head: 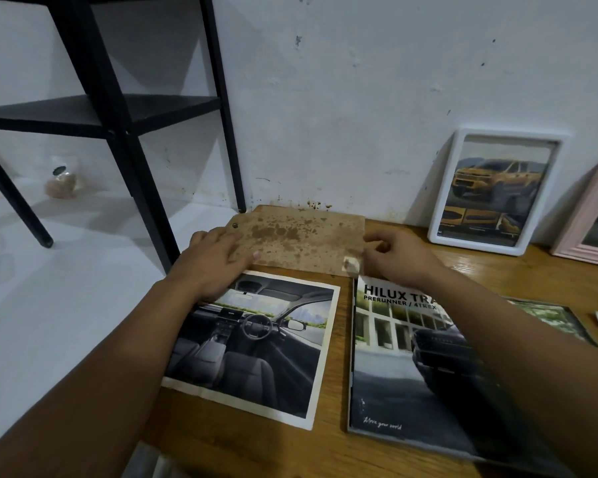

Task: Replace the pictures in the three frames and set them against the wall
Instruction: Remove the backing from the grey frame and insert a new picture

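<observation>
Hands met at the brown backing board (299, 239) in the middle of the frame, but the forearms entered nearest, rising from the lower left and lower right corners and converging toward it. Under the left forearm lay a loose car-interior print (256, 343), flat on the wooden counter (332, 439); under the right forearm lay a Hilux brochure (394, 367), just beside the print, with another picture (553, 317) partly hidden beyond it at the right.

Farther up, the left hand (211, 260) lay palm down with its fingers fairly straight, pressing on the left end of the stained board. The right hand (399, 257) sat at the board's right edge with fingers curled by a small pale tab (351, 264); whether it truly pinched the tab or the board's edge I could not tell.

By my reading, the step in hand was opening the third frame, since the board looked like its back lying face down. The next move would call for steadying the left end while freeing the tab and lifting the back away, so a print could go in.

Farthest off, a white frame (497, 188) holding a yellow truck picture leaned against the wall (359, 98), and a pink frame (591, 215) stood at the right edge. A black shelf unit (118, 112) filled the upper left.
</observation>
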